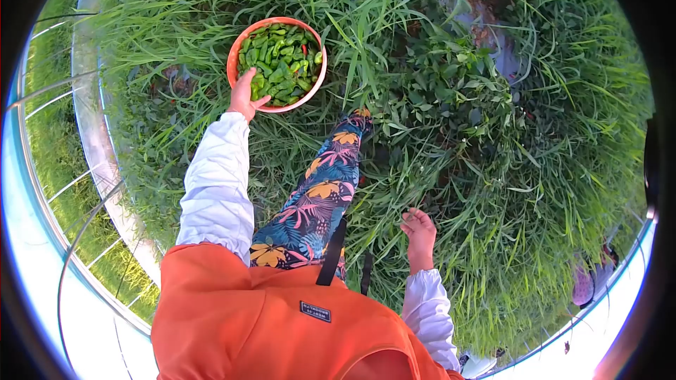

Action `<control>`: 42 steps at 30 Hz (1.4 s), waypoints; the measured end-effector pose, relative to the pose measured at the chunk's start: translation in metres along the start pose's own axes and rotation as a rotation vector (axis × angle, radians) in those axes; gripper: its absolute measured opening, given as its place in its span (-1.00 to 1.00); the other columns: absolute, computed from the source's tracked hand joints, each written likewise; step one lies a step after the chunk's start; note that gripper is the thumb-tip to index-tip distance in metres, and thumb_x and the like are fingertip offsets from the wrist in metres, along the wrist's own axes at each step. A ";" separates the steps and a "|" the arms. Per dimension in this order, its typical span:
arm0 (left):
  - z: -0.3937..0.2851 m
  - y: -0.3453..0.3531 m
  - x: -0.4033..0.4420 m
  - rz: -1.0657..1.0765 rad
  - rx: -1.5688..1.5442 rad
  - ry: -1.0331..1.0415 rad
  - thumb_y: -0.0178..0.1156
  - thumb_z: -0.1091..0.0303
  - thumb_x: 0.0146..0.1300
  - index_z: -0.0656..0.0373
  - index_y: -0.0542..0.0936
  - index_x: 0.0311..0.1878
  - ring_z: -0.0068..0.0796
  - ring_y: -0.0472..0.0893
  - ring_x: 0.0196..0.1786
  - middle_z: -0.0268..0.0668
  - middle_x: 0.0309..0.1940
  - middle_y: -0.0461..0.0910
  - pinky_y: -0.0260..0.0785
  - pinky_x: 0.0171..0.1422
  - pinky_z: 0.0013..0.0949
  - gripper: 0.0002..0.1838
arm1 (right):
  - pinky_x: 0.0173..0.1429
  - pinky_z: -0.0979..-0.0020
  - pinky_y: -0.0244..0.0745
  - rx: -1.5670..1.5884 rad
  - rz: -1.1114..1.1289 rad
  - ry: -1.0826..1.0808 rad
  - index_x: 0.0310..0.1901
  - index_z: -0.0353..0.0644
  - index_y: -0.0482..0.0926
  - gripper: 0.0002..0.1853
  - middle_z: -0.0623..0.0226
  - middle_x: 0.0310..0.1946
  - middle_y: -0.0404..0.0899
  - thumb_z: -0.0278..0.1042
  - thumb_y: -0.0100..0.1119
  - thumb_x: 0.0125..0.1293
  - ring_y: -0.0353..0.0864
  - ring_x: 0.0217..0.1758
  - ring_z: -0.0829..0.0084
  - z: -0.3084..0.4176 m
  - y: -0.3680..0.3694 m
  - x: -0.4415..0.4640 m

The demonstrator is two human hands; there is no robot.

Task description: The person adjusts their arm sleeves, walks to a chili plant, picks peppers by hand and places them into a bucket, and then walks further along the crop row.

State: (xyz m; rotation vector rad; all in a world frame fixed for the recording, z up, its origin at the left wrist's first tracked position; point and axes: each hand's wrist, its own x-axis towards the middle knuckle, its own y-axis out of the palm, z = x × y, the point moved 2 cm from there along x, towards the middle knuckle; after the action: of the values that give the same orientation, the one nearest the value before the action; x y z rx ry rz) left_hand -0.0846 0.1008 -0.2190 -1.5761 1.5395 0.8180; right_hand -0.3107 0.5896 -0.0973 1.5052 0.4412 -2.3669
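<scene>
An orange bucket full of green peppers, with a red one or two among them, is in the upper left of the head view. My left hand grips its near rim, fingers over the edge onto the peppers and thumb along the rim. Lower right, my right hand hangs above the grass, apart from the bucket. Its fingers are curled in, and whatever may be between them is hidden. Leafy pepper plants grow ahead of it.
Tall grass surrounds me. One leg in patterned trousers reaches forward between my hands. Plastic sheeting shows through the plants. Curved greenhouse hoops and film run along the left. Something pink is at the right edge.
</scene>
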 end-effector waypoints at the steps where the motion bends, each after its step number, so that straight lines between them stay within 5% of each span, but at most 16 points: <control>1: -0.008 0.003 -0.001 0.012 -0.017 -0.010 0.25 0.06 0.19 -0.14 0.39 0.25 -0.27 0.39 0.20 -0.39 0.18 0.42 0.41 -0.08 -0.01 -0.45 | -0.14 0.48 0.54 -0.023 -0.015 0.011 -0.06 -0.25 0.51 -0.74 0.35 -0.21 0.60 -0.61 0.05 0.20 0.61 -0.14 0.50 -0.008 -0.007 0.000; 4: -0.016 0.026 -0.015 -0.167 0.221 0.157 0.30 0.00 0.13 -0.08 0.27 0.37 -0.25 0.33 0.28 -0.33 0.21 0.42 0.33 0.09 0.00 -0.26 | -0.18 0.54 0.53 -0.053 -0.075 0.036 -0.08 -0.30 0.52 -0.76 0.33 -0.26 0.63 -0.61 0.08 0.19 0.62 -0.22 0.54 -0.021 -0.017 -0.002; 7: 0.004 0.038 0.000 -0.290 1.058 0.966 0.40 0.05 -0.02 0.08 0.49 0.19 -0.15 0.39 0.20 -0.05 0.06 0.49 0.24 0.24 -0.19 -0.32 | -0.20 0.56 0.51 -0.088 -0.064 0.066 -0.06 -0.32 0.51 -0.73 0.33 -0.26 0.62 -0.62 0.07 0.17 0.61 -0.25 0.56 -0.034 -0.026 0.002; 8: 0.009 0.048 -0.002 -0.171 0.985 1.028 0.43 0.11 -0.07 0.10 0.59 0.05 -0.10 0.40 0.16 -0.02 0.00 0.50 0.23 0.24 -0.15 -0.43 | -0.25 0.56 0.48 -0.101 -0.071 0.082 -0.05 -0.35 0.50 -0.72 0.30 -0.26 0.62 -0.63 0.05 0.16 0.60 -0.26 0.56 -0.038 -0.027 0.003; 12: 0.033 0.088 -0.004 -0.248 1.328 1.210 0.51 0.20 -0.22 -0.01 0.63 -0.01 0.02 0.34 0.19 0.01 0.13 0.39 0.28 0.25 -0.09 -0.43 | -0.28 0.57 0.43 -0.094 -0.045 0.075 -0.04 -0.40 0.48 -0.70 0.25 -0.27 0.61 -0.67 0.00 0.16 0.57 -0.31 0.55 -0.048 -0.034 0.007; 16: 0.040 0.098 0.009 -0.267 1.418 1.244 0.41 0.34 -0.09 -0.02 0.74 -0.37 0.04 0.35 0.26 -0.19 0.15 0.49 0.31 0.26 -0.09 -0.85 | -0.27 0.57 0.42 -0.104 -0.046 0.082 -0.03 -0.42 0.48 -0.69 0.22 -0.28 0.61 -0.70 -0.04 0.15 0.54 -0.36 0.54 -0.052 -0.038 0.002; 19: 0.030 0.085 0.010 -0.253 1.128 1.338 0.39 0.35 -0.05 0.00 0.74 -0.38 -0.08 0.44 0.17 -0.17 -0.06 0.64 0.33 0.19 -0.19 -0.88 | -0.21 0.54 0.45 -0.126 -0.049 0.077 -0.02 -0.40 0.48 -0.70 0.25 -0.27 0.62 -0.65 -0.01 0.17 0.55 -0.31 0.54 -0.055 -0.045 -0.004; 21: 0.019 0.063 0.022 -0.046 0.893 1.077 0.38 0.38 0.01 0.08 0.73 -0.33 -0.30 0.57 -0.03 -0.23 -0.19 0.68 0.40 0.04 -0.32 -0.89 | -0.14 0.49 0.50 -0.160 -0.039 0.077 -0.01 -0.35 0.49 -0.71 0.31 -0.24 0.62 -0.56 0.06 0.21 0.61 -0.20 0.52 -0.061 -0.053 -0.007; 22: 0.017 0.054 0.020 0.041 0.612 0.780 0.34 0.41 0.09 0.16 0.71 -0.30 -0.47 0.61 -0.26 -0.28 -0.28 0.69 0.43 -0.12 -0.43 -0.89 | -0.14 0.49 0.50 -0.153 -0.035 0.068 -0.01 -0.35 0.49 -0.71 0.31 -0.25 0.62 -0.56 0.05 0.21 0.61 -0.21 0.52 -0.063 -0.054 -0.009; 25: -0.004 0.029 0.009 -0.001 0.727 0.939 0.33 0.42 0.11 0.20 0.70 -0.26 -0.51 0.61 -0.36 -0.28 -0.32 0.68 0.43 -0.20 -0.46 -0.87 | -0.15 0.50 0.50 -0.127 -0.029 0.044 0.00 -0.35 0.49 -0.70 0.31 -0.25 0.62 -0.56 0.05 0.21 0.60 -0.22 0.53 -0.065 -0.056 -0.019; 29: -0.005 0.036 -0.014 -0.058 1.160 1.052 0.37 0.41 -0.01 0.17 0.66 -0.15 -0.30 0.63 -0.24 -0.20 -0.30 0.63 0.47 -0.10 -0.34 -0.71 | -0.16 0.51 0.50 -0.120 -0.025 0.030 0.01 -0.36 0.50 -0.69 0.31 -0.26 0.62 -0.54 0.06 0.21 0.60 -0.23 0.53 -0.072 -0.060 -0.028; 35: 0.029 0.079 -0.018 -0.092 1.737 1.089 0.41 0.44 -0.08 -0.09 0.46 0.22 -0.12 0.49 0.10 -0.17 0.23 0.31 0.47 0.08 -0.16 -0.31 | -0.17 0.51 0.48 -0.195 -0.074 0.157 0.00 -0.36 0.51 -0.70 0.31 -0.24 0.61 -0.51 0.07 0.22 0.59 -0.23 0.53 -0.105 -0.079 -0.028; 37: 0.030 0.084 -0.014 -0.086 1.764 1.015 0.41 0.43 -0.07 -0.08 0.48 0.19 -0.11 0.49 0.10 -0.18 0.24 0.32 0.47 0.08 -0.15 -0.34 | -0.17 0.51 0.47 -0.277 -0.094 0.182 -0.02 -0.35 0.52 -0.71 0.31 -0.23 0.60 -0.51 0.07 0.22 0.58 -0.22 0.53 -0.124 -0.091 -0.027; 42: 0.022 0.053 0.032 0.015 1.421 1.200 0.36 0.46 -0.01 0.07 0.62 -0.02 -0.17 0.59 -0.08 -0.21 0.04 0.54 0.48 0.01 -0.20 -0.60 | -0.19 0.52 0.48 -0.315 -0.092 0.204 -0.05 -0.35 0.53 -0.75 0.30 -0.21 0.59 -0.52 0.06 0.23 0.57 -0.23 0.52 -0.134 -0.097 -0.025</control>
State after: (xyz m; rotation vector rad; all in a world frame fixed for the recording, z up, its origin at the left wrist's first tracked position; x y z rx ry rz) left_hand -0.1339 0.1055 -0.2626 -0.7881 2.0267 -1.3188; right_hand -0.2309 0.7346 -0.1192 1.6063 0.9037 -2.0906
